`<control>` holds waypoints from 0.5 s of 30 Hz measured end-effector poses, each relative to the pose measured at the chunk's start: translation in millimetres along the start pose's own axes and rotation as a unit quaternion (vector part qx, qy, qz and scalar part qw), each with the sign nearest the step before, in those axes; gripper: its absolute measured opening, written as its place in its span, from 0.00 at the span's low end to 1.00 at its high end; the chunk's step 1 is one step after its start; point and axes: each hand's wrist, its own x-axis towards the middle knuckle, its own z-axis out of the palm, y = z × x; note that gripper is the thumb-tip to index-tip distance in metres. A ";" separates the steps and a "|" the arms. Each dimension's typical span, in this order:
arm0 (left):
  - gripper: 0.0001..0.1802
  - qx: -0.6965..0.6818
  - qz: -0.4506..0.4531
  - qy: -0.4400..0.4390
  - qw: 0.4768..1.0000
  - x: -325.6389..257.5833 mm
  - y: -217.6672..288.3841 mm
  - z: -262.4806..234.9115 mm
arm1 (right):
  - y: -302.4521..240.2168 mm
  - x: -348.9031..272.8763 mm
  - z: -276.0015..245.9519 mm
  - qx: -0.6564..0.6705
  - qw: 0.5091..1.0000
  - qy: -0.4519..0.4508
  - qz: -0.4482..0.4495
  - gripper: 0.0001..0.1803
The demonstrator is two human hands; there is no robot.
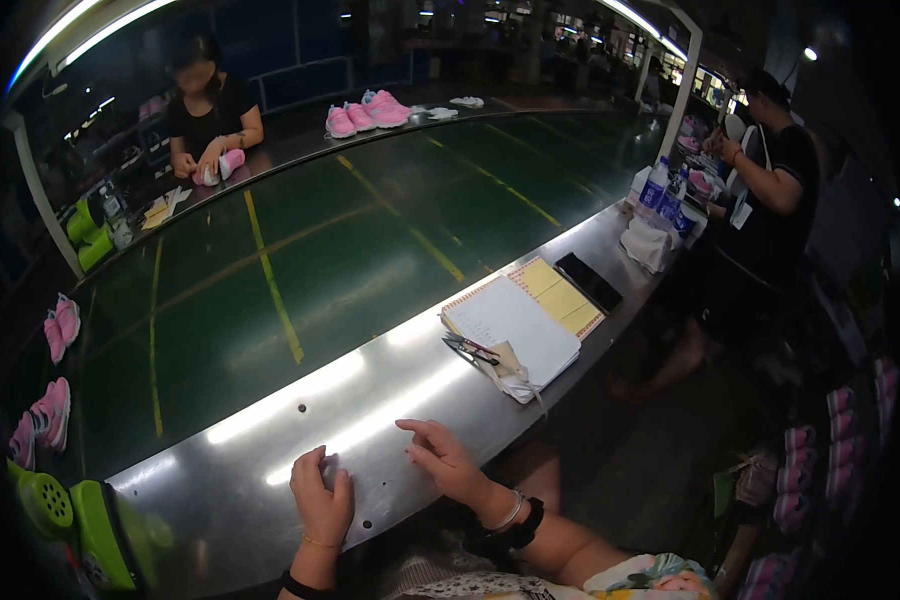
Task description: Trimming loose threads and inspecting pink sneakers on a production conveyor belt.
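Observation:
My left hand (322,505) hovers at the near edge of a shiny metal worktop (240,470). Nothing is in it; the fingers bend a little and the thumb stands apart. To its right, my right hand (448,465) is also bare of any object, with the index finger reaching left and the thumb apart from it. Both are open. Nearest to the right hand is a pair of thread snips (470,349), lying with a beige cloth scrap (510,362) on an open notebook (515,325). A dark phone (589,282) rests beyond the notebook's yellow page.
A green conveyor belt (350,270) with yellow lines runs past the worktop. Pink shoes (368,113) stand across it; more (42,420) are at left. Bright green devices (105,535) flank my left. Water bottles (655,185) stand far right. Two co-workers handle shoes nearby.

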 end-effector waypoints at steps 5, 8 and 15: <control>0.20 0.001 0.008 -0.011 1.000 5.8 0.9 -2.1 | -50.9 5.4 -13.1 0.353 0.935 -0.007 -0.018 0.26; 0.19 -0.030 0.004 -0.011 0.999 10.2 3.2 3.2 | -74.7 6.4 -23.3 0.406 0.911 -0.001 -0.068 0.32; 0.19 -0.014 0.009 -0.010 1.000 7.8 -3.3 -0.6 | -86.5 1.8 -14.9 0.452 0.891 -0.021 -0.048 0.35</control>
